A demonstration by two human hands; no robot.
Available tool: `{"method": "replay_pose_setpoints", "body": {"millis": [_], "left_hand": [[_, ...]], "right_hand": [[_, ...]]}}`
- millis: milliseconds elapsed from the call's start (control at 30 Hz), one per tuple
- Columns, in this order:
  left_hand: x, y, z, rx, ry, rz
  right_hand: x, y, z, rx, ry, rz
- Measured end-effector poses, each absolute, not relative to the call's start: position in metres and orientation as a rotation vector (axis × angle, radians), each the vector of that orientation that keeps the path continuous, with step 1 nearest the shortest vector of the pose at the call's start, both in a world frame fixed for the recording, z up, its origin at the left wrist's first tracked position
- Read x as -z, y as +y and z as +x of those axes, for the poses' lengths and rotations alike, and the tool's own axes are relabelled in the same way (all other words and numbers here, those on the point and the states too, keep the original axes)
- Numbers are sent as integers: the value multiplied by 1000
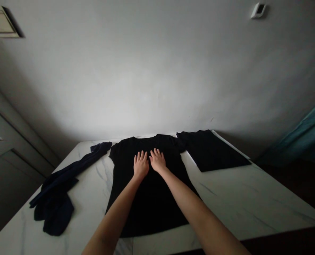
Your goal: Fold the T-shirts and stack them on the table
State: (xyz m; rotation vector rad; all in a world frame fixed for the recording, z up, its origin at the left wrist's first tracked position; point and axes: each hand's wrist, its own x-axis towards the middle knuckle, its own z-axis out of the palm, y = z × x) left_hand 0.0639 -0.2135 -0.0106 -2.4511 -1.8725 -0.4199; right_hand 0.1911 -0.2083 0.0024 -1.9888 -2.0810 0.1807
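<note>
A black short-sleeved T-shirt (152,198) lies spread out on the table, its neckline towards the wall and its hem towards me. My left hand (141,164) rests flat on the upper middle of the shirt, fingers apart. Close beside it, my right hand (157,160) also lies flat on the fabric with fingers spread. Neither hand grips anything. The shirt's right sleeve reaches the edge of a dark folded cloth or garment (215,150); which of them lies on top I cannot tell.
A crumpled navy garment (58,194) stretches along the left side of the marbled white table (231,202). Behind the table rises a pale wall (152,71). A grey door (11,166) is at the left, and teal fabric (303,138) hangs at the right.
</note>
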Motion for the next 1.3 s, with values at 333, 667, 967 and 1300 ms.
{"method": "replay_pose_setpoints", "body": {"millis": [333, 667, 967, 1300], "left_hand": [[23, -272, -18, 283, -1811, -2508], [19, -312, -102, 461, -1926, -2296], [26, -423, -110, 894, -2271, -2236], [7, -427, -110, 1140, -2353, -2251]], "right_hand": [[19, -254, 272, -91, -2132, -1961], [29, -292, 326, 121, -1695, -1744], [36, -435, 343, -41, -1629, -1946], [34, -449, 338, -32, -1539, -2017]]}}
